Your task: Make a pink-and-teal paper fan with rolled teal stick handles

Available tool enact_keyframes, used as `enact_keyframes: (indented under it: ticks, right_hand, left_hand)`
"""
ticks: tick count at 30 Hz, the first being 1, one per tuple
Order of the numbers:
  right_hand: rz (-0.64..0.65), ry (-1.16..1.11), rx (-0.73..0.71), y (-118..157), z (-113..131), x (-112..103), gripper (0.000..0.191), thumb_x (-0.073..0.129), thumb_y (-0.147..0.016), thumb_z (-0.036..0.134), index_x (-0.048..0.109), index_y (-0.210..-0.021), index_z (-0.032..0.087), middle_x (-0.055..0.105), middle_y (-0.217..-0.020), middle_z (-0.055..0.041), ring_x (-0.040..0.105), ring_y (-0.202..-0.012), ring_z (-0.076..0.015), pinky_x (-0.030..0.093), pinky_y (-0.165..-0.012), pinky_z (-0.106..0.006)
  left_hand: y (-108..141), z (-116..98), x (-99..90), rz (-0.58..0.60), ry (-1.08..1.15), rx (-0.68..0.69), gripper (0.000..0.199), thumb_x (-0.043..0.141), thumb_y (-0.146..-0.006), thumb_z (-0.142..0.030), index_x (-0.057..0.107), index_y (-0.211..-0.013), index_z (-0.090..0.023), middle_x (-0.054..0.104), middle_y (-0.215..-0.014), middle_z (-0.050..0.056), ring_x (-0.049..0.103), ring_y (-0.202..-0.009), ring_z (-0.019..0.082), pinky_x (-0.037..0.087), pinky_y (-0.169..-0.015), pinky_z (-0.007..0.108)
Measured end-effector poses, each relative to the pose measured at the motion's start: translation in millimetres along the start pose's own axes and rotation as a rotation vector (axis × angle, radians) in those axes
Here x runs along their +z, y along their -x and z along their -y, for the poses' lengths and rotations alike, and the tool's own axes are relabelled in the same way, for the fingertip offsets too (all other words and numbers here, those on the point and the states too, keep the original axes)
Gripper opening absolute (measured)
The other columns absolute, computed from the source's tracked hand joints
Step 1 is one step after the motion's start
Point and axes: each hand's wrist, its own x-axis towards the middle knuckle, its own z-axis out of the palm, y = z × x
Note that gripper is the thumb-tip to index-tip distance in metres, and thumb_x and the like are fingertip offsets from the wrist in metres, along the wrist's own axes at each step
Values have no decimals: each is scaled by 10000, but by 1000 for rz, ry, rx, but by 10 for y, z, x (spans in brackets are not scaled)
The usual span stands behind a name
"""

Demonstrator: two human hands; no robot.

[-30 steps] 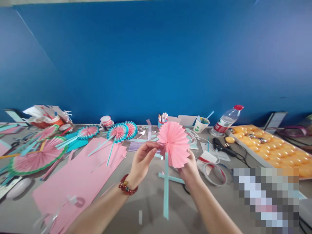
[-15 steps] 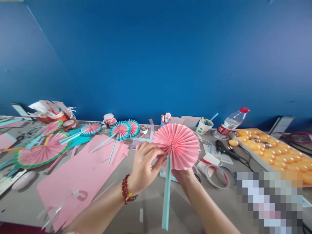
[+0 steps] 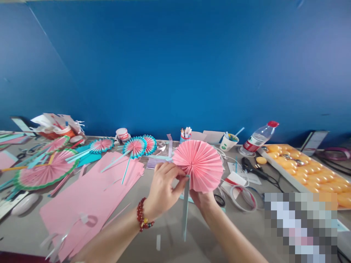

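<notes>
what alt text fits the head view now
A person's left hand pinches a pale blue paper strip at a round, pleated pink paper fan, with the right hand partly behind it. Pink paper sheets lie to the left on a grey table.

The pleated paper fan (image 3: 204, 164) is plain pink, its folds raying from the centre; the paper strip (image 3: 185, 213) is pale aqua. The bead bracelet (image 3: 140, 213) is dark red with a yellow bead. The larger fan (image 3: 38, 178) is pink, green-rimmed; the paper sheets (image 3: 90, 193) pink, tabletop (image 3: 153, 224) grey, wall (image 3: 175, 73) blue, bottle cap (image 3: 273, 124) red.
</notes>
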Motion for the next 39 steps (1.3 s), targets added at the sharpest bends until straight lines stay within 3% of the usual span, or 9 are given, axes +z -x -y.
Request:
enact_keyframes:
  ticks: [5,10,15,22,28,31,34,37,39]
  right_hand:
    - [62,-83,80,15,-19,-7,298,751,-719,471,707,-931,266,715,-870,-44,670,-830,-245,591,-755,-401]
    - [-8,-109,53,51,-6,55,274,790,-692,414,695,-896,258,704,-899,-52,658,-804,-236,584,-746,-404]
    - [-20,-71,-5,59,-16,60,204,812,-682,342,668,-801,258,685,-773,-7,634,-693,-198,573,-723,-376]
    - [-20,-32,-12,63,14,78,280,799,-700,355,686,-929,238,678,-743,-13,634,-689,-204,560,-684,-362]
    - [-58,-32,-17,70,-9,63,299,806,-674,338,669,-918,234,654,-706,-3,596,-629,-177,533,-582,-307]
    - [-62,-34,-12,63,-34,42,278,815,-656,327,672,-873,228,658,-720,-3,564,-589,-150,493,-517,-267]
    - [-67,-48,-8,52,-59,24,236,802,-673,351,666,-812,217,644,-706,2,541,-567,-134,490,-524,-267]
    - [-102,-56,-40,31,-78,-2,233,796,-687,364,661,-818,224,651,-728,1,580,-627,-156,510,-557,-281]
    - [-141,-58,-85,14,-82,-31,247,787,-704,383,665,-864,239,675,-792,-11,620,-708,-188,534,-587,-303]
  left_hand:
    - [-1,33,23,-33,2,-8,45,634,-857,-194,614,-820,-210,653,-765,9,582,-765,186,363,-767,339]
    - [-7,50,23,-44,13,3,83,604,-861,-154,599,-799,-209,648,-741,4,576,-740,177,364,-762,337]
    - [-1,29,5,7,69,10,116,560,-881,-132,580,-792,-203,636,-734,3,588,-746,174,366,-775,337]
    - [36,28,39,-6,73,14,84,570,-871,-124,594,-898,-200,646,-816,20,590,-794,182,383,-784,329]
    - [58,16,49,-9,62,46,55,575,-906,-191,579,-961,-193,634,-839,27,569,-804,188,397,-792,336]
    - [76,19,80,-6,59,51,151,657,-877,-269,565,-970,-194,617,-829,19,556,-794,190,402,-785,335]
    - [100,26,122,-22,43,50,163,632,-887,-234,546,-1020,-192,609,-831,19,557,-791,184,410,-785,330]
    - [128,27,137,-51,13,67,46,569,-919,-217,539,-942,-190,616,-814,29,566,-779,181,412,-766,322]
    - [150,24,137,-42,-46,122,109,548,-929,-227,530,-827,-195,598,-718,10,559,-695,169,400,-734,318]
